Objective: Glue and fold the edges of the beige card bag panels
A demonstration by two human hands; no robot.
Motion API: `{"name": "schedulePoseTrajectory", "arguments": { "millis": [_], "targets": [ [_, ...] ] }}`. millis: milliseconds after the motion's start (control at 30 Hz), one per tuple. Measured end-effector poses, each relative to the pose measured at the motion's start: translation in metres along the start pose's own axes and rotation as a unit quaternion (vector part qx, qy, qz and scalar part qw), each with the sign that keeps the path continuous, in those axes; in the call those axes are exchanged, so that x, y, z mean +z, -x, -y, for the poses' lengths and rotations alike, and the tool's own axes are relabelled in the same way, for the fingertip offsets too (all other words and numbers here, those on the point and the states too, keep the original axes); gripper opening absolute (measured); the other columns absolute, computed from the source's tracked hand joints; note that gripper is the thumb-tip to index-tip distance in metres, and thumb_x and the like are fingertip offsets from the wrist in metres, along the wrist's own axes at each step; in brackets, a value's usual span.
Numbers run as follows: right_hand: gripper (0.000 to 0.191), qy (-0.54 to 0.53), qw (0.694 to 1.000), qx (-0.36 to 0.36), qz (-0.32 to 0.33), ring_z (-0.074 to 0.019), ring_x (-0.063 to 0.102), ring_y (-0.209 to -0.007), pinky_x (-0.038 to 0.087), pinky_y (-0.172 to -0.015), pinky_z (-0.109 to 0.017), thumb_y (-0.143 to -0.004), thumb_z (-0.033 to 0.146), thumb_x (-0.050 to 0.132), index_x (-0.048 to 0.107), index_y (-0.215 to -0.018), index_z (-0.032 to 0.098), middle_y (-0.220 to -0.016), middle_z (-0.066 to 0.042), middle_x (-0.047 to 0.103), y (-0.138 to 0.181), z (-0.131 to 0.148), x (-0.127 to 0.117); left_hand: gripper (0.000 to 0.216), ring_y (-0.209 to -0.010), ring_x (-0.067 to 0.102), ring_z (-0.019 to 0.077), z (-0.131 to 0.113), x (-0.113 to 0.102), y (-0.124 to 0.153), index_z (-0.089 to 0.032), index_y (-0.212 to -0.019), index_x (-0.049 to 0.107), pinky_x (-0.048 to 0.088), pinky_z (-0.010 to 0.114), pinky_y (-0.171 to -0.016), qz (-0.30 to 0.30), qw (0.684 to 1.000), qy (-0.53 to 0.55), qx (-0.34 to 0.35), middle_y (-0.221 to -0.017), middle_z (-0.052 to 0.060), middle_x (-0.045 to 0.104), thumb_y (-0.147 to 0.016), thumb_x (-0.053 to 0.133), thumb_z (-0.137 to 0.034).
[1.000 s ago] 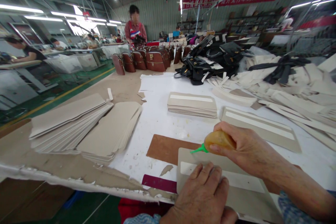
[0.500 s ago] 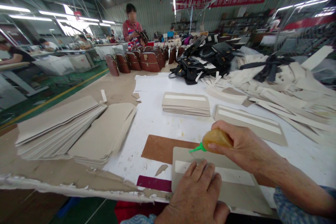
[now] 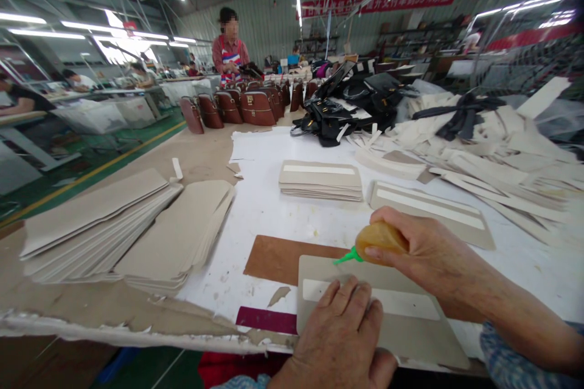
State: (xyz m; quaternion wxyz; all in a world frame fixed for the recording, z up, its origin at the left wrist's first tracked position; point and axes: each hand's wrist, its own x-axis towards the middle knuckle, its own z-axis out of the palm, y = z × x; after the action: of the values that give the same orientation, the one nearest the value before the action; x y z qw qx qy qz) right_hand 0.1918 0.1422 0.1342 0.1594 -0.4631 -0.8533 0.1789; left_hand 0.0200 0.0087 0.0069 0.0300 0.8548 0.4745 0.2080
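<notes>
A grey-beige panel (image 3: 410, 329) with a white strip (image 3: 401, 304) across it lies at the table's near edge. My left hand (image 3: 340, 331) rests on it, fingers stretched out over the strip. In my right hand (image 3: 413, 240) is a soft amber glue bottle (image 3: 382, 242), gripped between thumb and fingers and tilted. Its green nozzle (image 3: 349, 256) points left, with the tip at or just above the panel's upper part; contact is hard to tell. Under the panel's far edge shows a brown leather piece (image 3: 285, 260).
Beige panels are stacked at left (image 3: 177, 231), fanned farther left (image 3: 95, 213), and piled mid-table (image 3: 319, 181). Another panel (image 3: 433, 213) lies beyond my right hand. Off-white scraps (image 3: 502, 152), black bags (image 3: 356, 103) and brown bags (image 3: 258, 107) sit farther back. A person (image 3: 231, 51) stands behind.
The nozzle tip has shifted slightly right along the panel with my right hand. My left hand stays on the panel. The whole view has moved a little.
</notes>
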Motion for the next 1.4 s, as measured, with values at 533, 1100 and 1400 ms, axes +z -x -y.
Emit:
{"name": "schedulePoseTrajectory", "arguments": {
  "millis": [533, 1100, 1400],
  "targets": [
    [0.029, -0.01, 0.999, 0.033, 0.023, -0.0233, 0.06, -0.07, 0.038, -0.065, -0.035, -0.087, 0.057, 0.059, 0.057, -0.092, 0.028, -0.074, 0.002, 0.066, 0.005, 0.004, -0.004, 0.057, -0.151, 0.055, 0.0322, 0.0, -0.002, -0.002, -0.014, -0.148, 0.061, 0.042, 0.048, -0.13, -0.022, 1.0, -0.008, 0.001, -0.158, 0.013, 0.063, -0.11, 0.051, -0.056],
    [0.027, -0.015, 0.998, 0.064, -0.021, -0.0267, 0.065, -0.064, 0.044, -0.06, -0.039, -0.09, 0.056, 0.068, 0.06, -0.093, 0.03, -0.07, 0.002, 0.069, 0.023, -0.045, -0.011, 0.058, -0.156, 0.048, 0.0316, 0.002, 0.0, 0.0, -0.014, -0.153, 0.057, 0.038, 0.049, -0.133, -0.012, 1.0, 0.002, 0.004, -0.163, 0.013, 0.058, -0.11, 0.052, -0.053],
    [0.028, -0.048, 0.997, 0.052, -0.002, -0.0237, 0.063, -0.067, 0.043, -0.063, -0.036, -0.09, 0.056, 0.067, 0.061, -0.095, 0.029, -0.072, 0.003, 0.067, 0.017, -0.025, -0.005, 0.057, -0.15, 0.055, 0.0314, 0.003, -0.002, -0.002, -0.016, -0.149, 0.061, 0.044, 0.048, -0.129, -0.032, 0.999, -0.021, 0.005, -0.16, 0.011, 0.062, -0.109, 0.052, -0.055]
  ]
}}
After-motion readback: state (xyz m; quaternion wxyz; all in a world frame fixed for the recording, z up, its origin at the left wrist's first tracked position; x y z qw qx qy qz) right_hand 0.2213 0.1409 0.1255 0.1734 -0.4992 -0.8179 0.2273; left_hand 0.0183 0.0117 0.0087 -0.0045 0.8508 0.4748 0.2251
